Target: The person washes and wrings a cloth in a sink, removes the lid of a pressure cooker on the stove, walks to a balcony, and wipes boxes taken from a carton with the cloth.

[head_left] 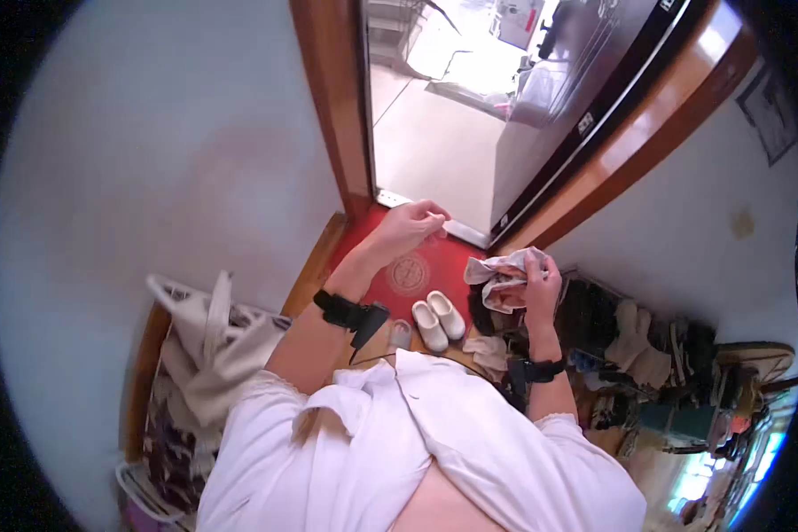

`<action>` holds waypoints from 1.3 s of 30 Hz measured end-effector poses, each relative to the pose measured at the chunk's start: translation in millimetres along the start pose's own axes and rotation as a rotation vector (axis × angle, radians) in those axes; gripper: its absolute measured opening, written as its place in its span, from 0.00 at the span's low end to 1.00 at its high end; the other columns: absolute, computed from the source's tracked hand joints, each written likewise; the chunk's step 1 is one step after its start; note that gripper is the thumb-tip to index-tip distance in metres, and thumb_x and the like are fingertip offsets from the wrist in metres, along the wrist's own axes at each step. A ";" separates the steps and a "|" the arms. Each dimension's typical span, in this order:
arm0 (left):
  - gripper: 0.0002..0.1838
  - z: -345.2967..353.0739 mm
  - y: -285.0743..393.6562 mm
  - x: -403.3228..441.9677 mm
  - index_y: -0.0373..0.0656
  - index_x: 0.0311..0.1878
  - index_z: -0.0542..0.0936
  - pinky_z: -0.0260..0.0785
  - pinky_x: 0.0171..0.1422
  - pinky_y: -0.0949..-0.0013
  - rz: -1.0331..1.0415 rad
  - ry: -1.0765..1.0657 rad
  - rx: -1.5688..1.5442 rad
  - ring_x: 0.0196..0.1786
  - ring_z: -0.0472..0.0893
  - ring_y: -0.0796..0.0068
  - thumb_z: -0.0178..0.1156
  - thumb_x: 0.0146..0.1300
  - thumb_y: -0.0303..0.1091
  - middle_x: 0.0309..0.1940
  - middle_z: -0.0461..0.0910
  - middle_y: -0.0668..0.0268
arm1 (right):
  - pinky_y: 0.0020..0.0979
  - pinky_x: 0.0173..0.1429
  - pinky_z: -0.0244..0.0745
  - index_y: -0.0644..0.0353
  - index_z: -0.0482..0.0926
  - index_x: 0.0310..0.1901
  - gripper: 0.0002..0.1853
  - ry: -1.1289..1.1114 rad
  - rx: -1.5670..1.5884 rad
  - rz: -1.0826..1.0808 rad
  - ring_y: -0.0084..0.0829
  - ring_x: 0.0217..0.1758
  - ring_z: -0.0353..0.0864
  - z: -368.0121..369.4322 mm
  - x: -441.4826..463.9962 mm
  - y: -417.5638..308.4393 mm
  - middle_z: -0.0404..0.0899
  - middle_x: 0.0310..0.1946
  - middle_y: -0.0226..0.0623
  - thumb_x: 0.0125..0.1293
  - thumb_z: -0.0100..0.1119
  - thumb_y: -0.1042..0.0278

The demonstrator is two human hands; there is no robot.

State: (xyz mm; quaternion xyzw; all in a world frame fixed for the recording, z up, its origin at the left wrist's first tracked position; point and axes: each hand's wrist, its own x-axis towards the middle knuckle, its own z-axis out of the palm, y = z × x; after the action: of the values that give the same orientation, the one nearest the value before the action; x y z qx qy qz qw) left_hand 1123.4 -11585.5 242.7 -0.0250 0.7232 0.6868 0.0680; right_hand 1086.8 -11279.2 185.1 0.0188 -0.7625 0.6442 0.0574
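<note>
My right hand (pixel 543 277) grips a crumpled pale cloth (pixel 496 270) with pinkish-brown patches, and its folds hang to the left of my fingers. My left hand (pixel 406 229) is raised before the doorway with its fingers curled together. Whether anything small sits between those fingertips I cannot make out. Under my hands lies a red doormat (pixel 390 284) with a round pale emblem. A pair of white clogs (pixel 439 321) stands at the mat's near edge, with a grey slipper (pixel 401 335) to the left.
Ahead, a doorway opens onto a pale tiled floor (pixel 443 133), with a dark-edged glass door (pixel 576 106) on its right. A shoe rack (pixel 629 346) packed with shoes runs along the right wall. At the left, beige fabric (pixel 199 368) and bags lie against the wall.
</note>
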 end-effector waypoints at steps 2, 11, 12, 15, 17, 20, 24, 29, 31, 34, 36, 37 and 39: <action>0.14 -24.8 5.0 60.1 0.44 0.56 0.84 0.75 0.45 0.75 -0.003 -0.017 0.003 0.39 0.81 0.83 0.57 0.78 0.41 0.40 0.86 0.70 | 0.28 0.45 0.75 0.63 0.82 0.43 0.11 0.017 0.008 0.007 0.19 0.39 0.77 19.1 48.0 -17.6 0.82 0.36 0.27 0.73 0.63 0.63; 0.14 -56.6 7.6 240.6 0.46 0.57 0.82 0.76 0.46 0.74 -0.171 -0.126 -0.081 0.39 0.84 0.81 0.56 0.79 0.42 0.41 0.85 0.70 | 0.31 0.45 0.74 0.64 0.81 0.38 0.13 0.165 -0.051 -0.037 0.22 0.37 0.77 45.7 192.3 -15.7 0.82 0.32 0.31 0.72 0.64 0.61; 0.14 -61.1 7.2 272.8 0.47 0.57 0.82 0.76 0.45 0.74 -0.172 -0.149 -0.097 0.39 0.84 0.82 0.56 0.79 0.43 0.41 0.85 0.71 | 0.31 0.44 0.74 0.64 0.81 0.38 0.13 0.202 -0.071 -0.029 0.22 0.37 0.77 52.1 217.4 -9.9 0.82 0.32 0.31 0.72 0.64 0.61; 0.13 -82.0 4.1 372.3 0.47 0.56 0.82 0.76 0.44 0.75 -0.186 -0.201 -0.092 0.39 0.83 0.84 0.56 0.79 0.43 0.41 0.86 0.72 | 0.31 0.43 0.74 0.63 0.80 0.38 0.13 0.208 -0.071 -0.005 0.22 0.37 0.76 76.4 294.2 -2.4 0.81 0.31 0.30 0.72 0.63 0.60; 0.13 -99.7 3.4 441.6 0.48 0.56 0.82 0.76 0.43 0.75 -0.171 -0.221 -0.091 0.38 0.83 0.84 0.57 0.79 0.43 0.40 0.86 0.72 | 0.31 0.42 0.74 0.64 0.79 0.38 0.13 0.217 -0.084 -0.006 0.21 0.37 0.75 94.2 348.5 11.9 0.80 0.31 0.30 0.73 0.63 0.60; 0.13 -123.2 -8.9 573.1 0.46 0.54 0.83 0.75 0.40 0.75 -0.143 -0.232 -0.089 0.37 0.83 0.84 0.57 0.79 0.43 0.39 0.86 0.71 | 0.30 0.44 0.73 0.64 0.78 0.38 0.11 0.232 -0.054 0.023 0.20 0.38 0.75 124.7 438.5 38.6 0.80 0.33 0.28 0.72 0.64 0.63; 0.10 -132.3 -12.3 782.7 0.42 0.51 0.84 0.78 0.36 0.73 0.023 -0.135 -0.060 0.35 0.84 0.80 0.58 0.75 0.36 0.35 0.86 0.68 | 0.28 0.45 0.73 0.64 0.79 0.39 0.11 0.275 -0.120 0.133 0.19 0.40 0.74 163.2 546.9 56.4 0.80 0.34 0.27 0.73 0.64 0.63; 0.15 -118.8 61.5 974.2 0.40 0.51 0.83 0.80 0.46 0.61 0.422 0.123 0.265 0.39 0.88 0.63 0.63 0.68 0.40 0.38 0.86 0.59 | 0.27 0.47 0.73 0.63 0.80 0.42 0.10 0.306 -0.141 0.303 0.18 0.41 0.75 196.7 606.3 47.5 0.81 0.37 0.27 0.74 0.64 0.63; 0.19 -105.0 98.5 1039.8 0.42 0.56 0.81 0.78 0.56 0.55 0.436 0.161 0.363 0.48 0.86 0.53 0.64 0.66 0.41 0.47 0.84 0.55 | 0.28 0.46 0.73 0.65 0.80 0.41 0.12 0.328 -0.152 0.329 0.19 0.40 0.75 202.1 624.4 47.1 0.81 0.35 0.28 0.73 0.64 0.62; 0.28 -77.4 132.3 1130.6 0.44 0.65 0.74 0.72 0.66 0.53 0.601 0.257 0.444 0.63 0.78 0.50 0.66 0.63 0.43 0.61 0.76 0.54 | 0.28 0.47 0.73 0.65 0.80 0.42 0.12 0.412 -0.118 0.402 0.20 0.40 0.75 206.5 634.4 47.9 0.81 0.35 0.29 0.72 0.65 0.63; 0.30 -67.1 157.0 1171.2 0.44 0.66 0.73 0.71 0.68 0.51 0.636 0.262 0.412 0.67 0.75 0.50 0.66 0.63 0.43 0.65 0.74 0.53 | 0.29 0.48 0.74 0.65 0.80 0.43 0.11 0.489 -0.223 0.469 0.22 0.42 0.75 212.2 630.9 44.7 0.81 0.39 0.32 0.72 0.65 0.64; 0.32 -60.5 167.8 1187.8 0.44 0.68 0.73 0.70 0.68 0.50 0.654 0.363 0.458 0.68 0.75 0.50 0.66 0.62 0.43 0.66 0.73 0.53 | 0.29 0.48 0.74 0.65 0.80 0.43 0.11 0.498 -0.230 0.475 0.22 0.42 0.75 211.0 624.1 48.5 0.81 0.39 0.32 0.72 0.65 0.64; 0.33 -47.7 182.4 1214.3 0.45 0.69 0.72 0.69 0.69 0.49 0.666 0.459 0.493 0.69 0.74 0.51 0.66 0.62 0.43 0.67 0.72 0.54 | 0.28 0.48 0.74 0.63 0.80 0.45 0.09 0.590 -0.297 0.574 0.21 0.44 0.77 202.4 612.8 54.7 0.82 0.40 0.30 0.73 0.63 0.66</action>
State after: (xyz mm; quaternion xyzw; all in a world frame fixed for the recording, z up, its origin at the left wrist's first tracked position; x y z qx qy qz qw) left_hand -104.7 -11553.4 264.4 0.0740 0.8297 0.4558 -0.3137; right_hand 460.1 -11441.5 166.9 -0.3870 -0.7720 0.4954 0.0936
